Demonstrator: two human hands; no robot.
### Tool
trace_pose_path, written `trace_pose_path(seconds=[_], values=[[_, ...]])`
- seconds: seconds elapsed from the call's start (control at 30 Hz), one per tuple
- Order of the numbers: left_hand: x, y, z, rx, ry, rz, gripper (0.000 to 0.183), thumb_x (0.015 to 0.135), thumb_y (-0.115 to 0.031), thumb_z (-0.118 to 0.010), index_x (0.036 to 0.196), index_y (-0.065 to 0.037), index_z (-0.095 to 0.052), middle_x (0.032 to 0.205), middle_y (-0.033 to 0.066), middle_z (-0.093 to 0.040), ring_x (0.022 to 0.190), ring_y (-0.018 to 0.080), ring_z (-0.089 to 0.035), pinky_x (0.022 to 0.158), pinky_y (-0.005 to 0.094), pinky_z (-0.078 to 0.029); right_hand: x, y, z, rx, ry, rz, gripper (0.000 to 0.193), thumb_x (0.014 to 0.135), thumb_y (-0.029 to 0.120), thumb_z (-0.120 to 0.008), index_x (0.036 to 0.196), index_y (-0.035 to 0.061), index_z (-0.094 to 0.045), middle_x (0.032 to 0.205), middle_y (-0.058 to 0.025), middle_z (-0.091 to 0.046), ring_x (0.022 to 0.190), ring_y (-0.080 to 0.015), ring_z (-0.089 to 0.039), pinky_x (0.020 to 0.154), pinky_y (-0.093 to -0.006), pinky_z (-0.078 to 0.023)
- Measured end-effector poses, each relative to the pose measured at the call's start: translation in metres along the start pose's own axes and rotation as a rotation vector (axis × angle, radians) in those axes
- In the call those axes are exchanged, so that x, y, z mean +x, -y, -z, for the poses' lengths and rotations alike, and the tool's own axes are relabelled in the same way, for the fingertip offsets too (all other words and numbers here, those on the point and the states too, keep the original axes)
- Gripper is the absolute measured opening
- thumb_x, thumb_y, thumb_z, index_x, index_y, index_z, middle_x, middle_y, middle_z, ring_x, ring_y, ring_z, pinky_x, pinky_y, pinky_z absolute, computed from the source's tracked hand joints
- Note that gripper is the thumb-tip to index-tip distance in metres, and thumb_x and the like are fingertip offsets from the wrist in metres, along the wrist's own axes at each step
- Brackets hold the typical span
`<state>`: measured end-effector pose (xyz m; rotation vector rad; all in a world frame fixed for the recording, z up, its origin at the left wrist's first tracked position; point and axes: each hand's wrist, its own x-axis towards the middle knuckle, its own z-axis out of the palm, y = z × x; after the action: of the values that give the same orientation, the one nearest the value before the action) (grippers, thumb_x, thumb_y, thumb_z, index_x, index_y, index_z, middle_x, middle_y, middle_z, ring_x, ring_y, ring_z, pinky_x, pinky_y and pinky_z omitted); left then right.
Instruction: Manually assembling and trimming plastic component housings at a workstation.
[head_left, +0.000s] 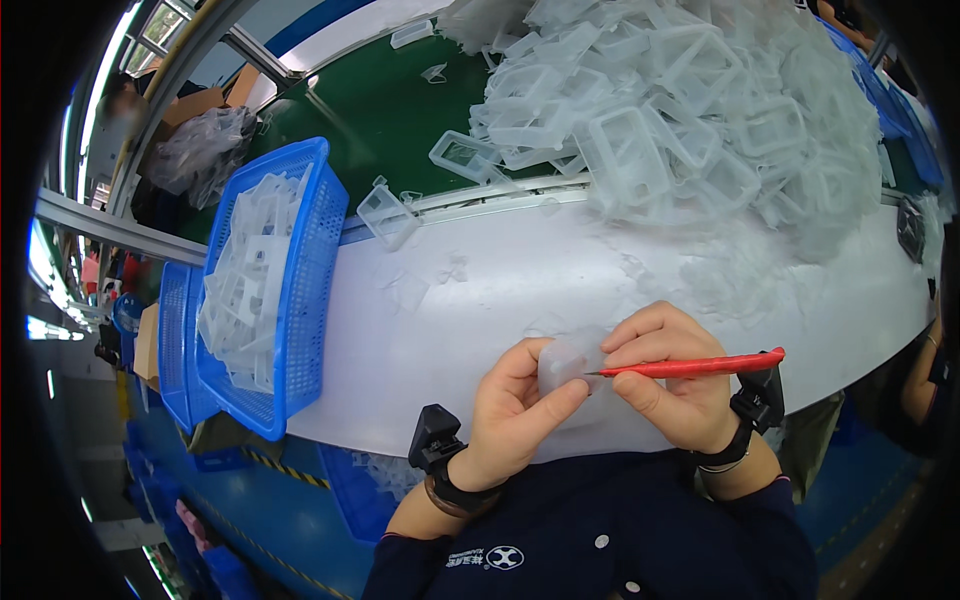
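My left hand (522,407) is closed on a small translucent plastic part (562,366), thumb in front and fingers behind it. In my right hand (675,385) is a red-handled tool (690,368) with a thin pointed tip, probably a trimming knife; its exact kind is hard to make out. The tip touches or nearly touches the part close to my left thumb. My right fingertips rest near the part's right side. Both hands are above the white tabletop (450,330), near its front edge.
A large heap of clear plastic frames (680,110) covers the back right. One loose frame (388,216) lies at the table's back edge. A blue basket (310,290) of similar parts stands left. Below the table is another blue bin (350,490). Someone's arm (920,375) shows far right.
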<state>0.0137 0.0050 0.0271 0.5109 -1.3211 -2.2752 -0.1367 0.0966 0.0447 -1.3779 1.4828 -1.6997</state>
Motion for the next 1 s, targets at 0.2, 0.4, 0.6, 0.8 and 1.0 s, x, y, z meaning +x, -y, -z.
trace_pose_path(seconds=[0.2,0.4,0.6,0.8,1.0], values=[[-0.002,-0.002,0.0,-0.007,0.006,0.013,0.024,0.083,-0.001,-0.055,0.107,0.0,-0.048,0.098,0.0038,-0.054,0.09,0.0087,-0.051,0.079,0.0235,-0.042,0.0,-0.001,-0.001,-0.004,-0.01,-0.005,0.011,0.072,0.005,-0.067,0.083,0.0026,-0.063,0.085,-0.0102,-0.06,0.076,-0.0178,-0.057,0.064,-0.026,-0.045],[-0.001,0.0,0.003,0.024,-0.008,-0.009,0.023,0.081,0.0,-0.057,0.104,0.0,-0.05,0.099,0.0062,-0.056,0.091,0.0117,-0.053,0.079,0.0262,-0.043,0.003,-0.003,-0.001,-0.063,0.011,0.024,0.013,0.071,0.004,-0.067,0.082,0.0024,-0.062,0.082,-0.0093,-0.06,0.075,-0.0199,-0.058,0.065,-0.0264,-0.046],[0.001,0.006,0.005,0.25,-0.054,-0.061,0.019,0.082,0.0,-0.057,0.1,0.002,-0.054,0.093,0.0038,-0.057,0.086,0.0081,-0.051,0.075,0.0215,-0.041,0.003,-0.007,-0.004,-0.531,0.092,0.387,0.022,0.066,0.011,-0.072,0.081,0.0022,-0.058,0.082,-0.0107,-0.061,0.067,-0.0243,-0.059,0.058,-0.0295,-0.047],[-0.003,0.003,0.013,0.192,-0.001,0.105,0.02,0.082,0.001,-0.056,0.101,0.002,-0.053,0.094,0.005,-0.057,0.086,0.0093,-0.052,0.073,0.0213,-0.042,0.005,-0.008,0.024,-0.752,-0.128,0.554,0.024,0.069,0.008,-0.069,0.087,-0.0004,-0.057,0.086,-0.0152,-0.062,0.067,-0.026,-0.06,0.058,-0.0301,-0.048],[-0.005,0.002,-0.001,0.122,-0.017,0.086,0.022,0.082,-0.001,-0.057,0.103,0.001,-0.053,0.1,0.0047,-0.056,0.094,0.0111,-0.05,0.074,0.0219,-0.042,0.007,-0.008,0.054,-0.489,-0.538,0.102,0.008,0.076,0.003,-0.063,0.082,-0.0017,-0.06,0.087,-0.0135,-0.062,0.074,-0.0261,-0.058,0.069,-0.0288,-0.046]])
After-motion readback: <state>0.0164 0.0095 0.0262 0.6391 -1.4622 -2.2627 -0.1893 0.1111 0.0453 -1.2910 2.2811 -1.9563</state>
